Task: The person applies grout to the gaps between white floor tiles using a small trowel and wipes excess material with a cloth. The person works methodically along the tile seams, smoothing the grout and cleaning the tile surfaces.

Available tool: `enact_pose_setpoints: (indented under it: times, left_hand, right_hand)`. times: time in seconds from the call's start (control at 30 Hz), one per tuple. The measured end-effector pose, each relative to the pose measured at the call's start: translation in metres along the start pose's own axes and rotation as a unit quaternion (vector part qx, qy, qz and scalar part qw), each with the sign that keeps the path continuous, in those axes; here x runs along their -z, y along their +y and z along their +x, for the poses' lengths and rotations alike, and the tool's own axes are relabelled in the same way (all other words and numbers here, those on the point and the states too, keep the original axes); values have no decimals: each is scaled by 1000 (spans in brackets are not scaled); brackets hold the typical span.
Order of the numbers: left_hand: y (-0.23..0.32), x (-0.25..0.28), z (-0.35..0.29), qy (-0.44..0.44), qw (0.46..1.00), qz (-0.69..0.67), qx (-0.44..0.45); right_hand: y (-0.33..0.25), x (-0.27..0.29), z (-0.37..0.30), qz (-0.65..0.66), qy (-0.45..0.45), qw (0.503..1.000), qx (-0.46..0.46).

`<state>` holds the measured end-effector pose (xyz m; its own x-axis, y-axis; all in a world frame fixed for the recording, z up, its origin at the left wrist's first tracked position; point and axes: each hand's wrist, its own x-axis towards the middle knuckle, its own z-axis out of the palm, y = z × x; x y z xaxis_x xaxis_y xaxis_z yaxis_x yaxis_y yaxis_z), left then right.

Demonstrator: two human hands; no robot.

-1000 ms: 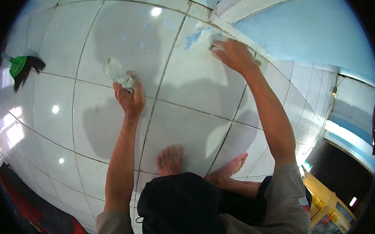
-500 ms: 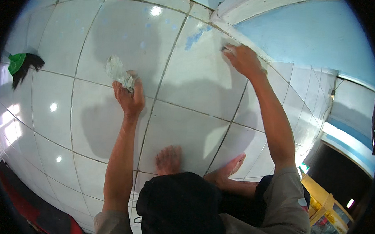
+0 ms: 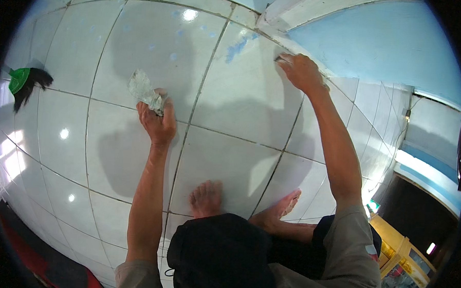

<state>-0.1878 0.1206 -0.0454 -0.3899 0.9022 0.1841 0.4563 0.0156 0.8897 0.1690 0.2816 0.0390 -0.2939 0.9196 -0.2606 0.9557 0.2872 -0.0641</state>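
Observation:
A crumpled whitish cloth or paper [image 3: 142, 87] is gripped in my left hand [image 3: 157, 123], low over the white tiled floor [image 3: 230, 159]. Its loose end sticks out beyond my fingers. Farther off to the right, my right hand [image 3: 302, 74] pinches a small dark, thin piece [image 3: 281, 58] against a floor tile, close to the foot of the wall. Most of that piece is hidden by the fingers, so its kind does not show. On the same tile, left of my right hand, is a blue paint smear [image 3: 237, 49].
A light blue wall [image 3: 384, 42] with a pale lower edge borders the floor at far right. A green broom head [image 3: 20, 80] with dark bristles lies at far left. A yellow cabinet [image 3: 398, 249] stands at lower right, and a black and red object [image 3: 45, 259] at lower left.
My right hand has shifted slightly to the right, along the tile near the wall. My left hand keeps its grip on the crumpled cloth or paper, almost still.

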Motion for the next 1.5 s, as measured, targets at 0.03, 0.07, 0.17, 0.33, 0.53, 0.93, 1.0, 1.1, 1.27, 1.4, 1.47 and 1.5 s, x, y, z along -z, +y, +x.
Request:
enact_pose_setpoints:
  times: [0.03, 0.07, 0.17, 0.33, 0.53, 0.93, 1.0, 1.1, 1.27, 1.4, 1.47, 1.5]
  left_hand:
    - [2, 0, 0, 1, 1000, 3, 1]
    - [3, 1, -1, 3, 1000, 8, 2]
    - [3, -7, 0, 6, 1000, -4, 11]
    - [5, -6, -1, 0, 998, -43, 46]
    - [2, -1, 0, 5, 1000, -4, 22]
    - [-5, 2, -1, -9, 999, -28, 13]
    - [-3, 0, 0, -18, 1000, -24, -1]
    - [-1, -3, -3, -13, 996, -64, 69]
    - [6, -7, 2, -36, 998, -49, 31]
    - [-5, -1, -4, 2, 996, -81, 41]
    - [-4, 4, -1, -1, 999, -19, 27]
    - [-2, 2, 0, -8, 1000, 5, 18]
  right_hand:
    - [5, -1, -4, 8, 4, 1000, -19]
    - [6, -7, -1, 2, 22, 1000, -5]
    - [-16, -6, 28, -13, 72, 997, 18]
    - [-17, -10, 43, -12, 15, 999, 35]
    - [3, -11, 3, 13, 87, 996, 9]
    - [-9, -6, -22, 37, 14, 998, -50]
    - [3, -7, -25, 16, 37, 999, -35]
    - [-6, -13, 4, 4, 54, 998, 22]
    - [-52, 1, 73, -27, 37, 997, 58]
    - [-39, -3, 40, -9, 9, 997, 71]
    - [-29, -5, 17, -18, 22, 998, 56]
    - [-26, -2, 9, -26, 29, 998, 40]
